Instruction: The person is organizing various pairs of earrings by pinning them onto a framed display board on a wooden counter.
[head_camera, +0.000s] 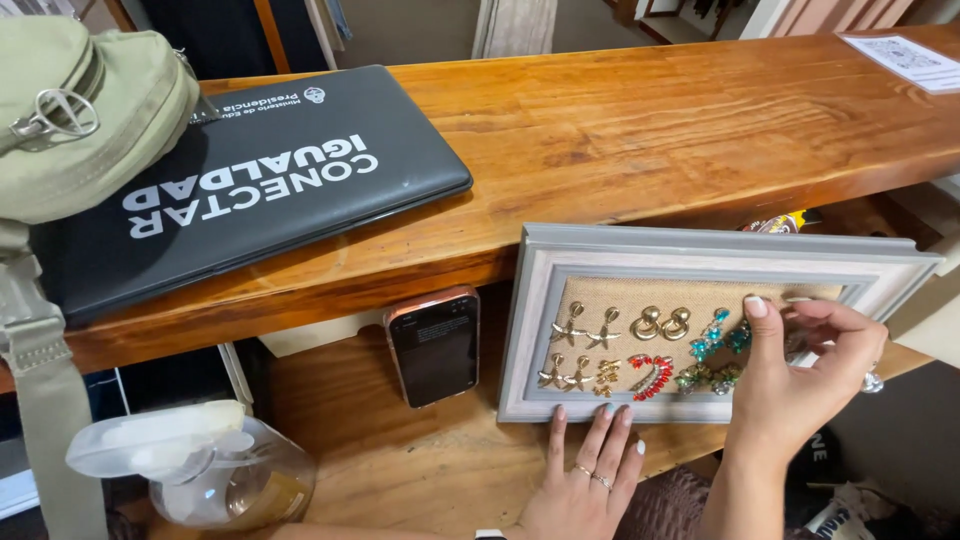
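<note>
Wood surface: a lower wooden ledge (400, 470) sits beneath a long, glossy wooden counter (650, 130); the view looks down from head height.
Frame: a grey picture frame (540, 300) stands on the ledge, leaning back against the counter's edge. Its inner panel is tan burlap hung with pairs of earrings.
Earrings: gold starfish pairs (585, 328) at the left, gold rings (660, 323) in the middle, a red curved pair (650, 375) below them, teal stones (712, 335) and green stones (700, 378) at the right.
Left hand: the left hand (585, 480) lies flat on the ledge, fingers spread and open, fingertips touching the frame's bottom edge. It grips nothing. Thin rings show on two fingers.
Right hand: the right hand (800, 375) is raised in front of the frame's right part, over the burlap beside the teal stones. Thumb and fingers are curled close together; whether they pinch an earring cannot be told.
Phone: a dark-screened phone (433, 345) in an orange-rimmed case leans upright just left of the frame.
Laptop: a closed black laptop (250, 180) lies on the counter, a green canvas bag (80, 110) partly over it.
Jar: a clear container (200, 470) with a pale lid sits at lower left.
Paper: a printed sheet (905, 55) lies at the counter's far right.
</note>
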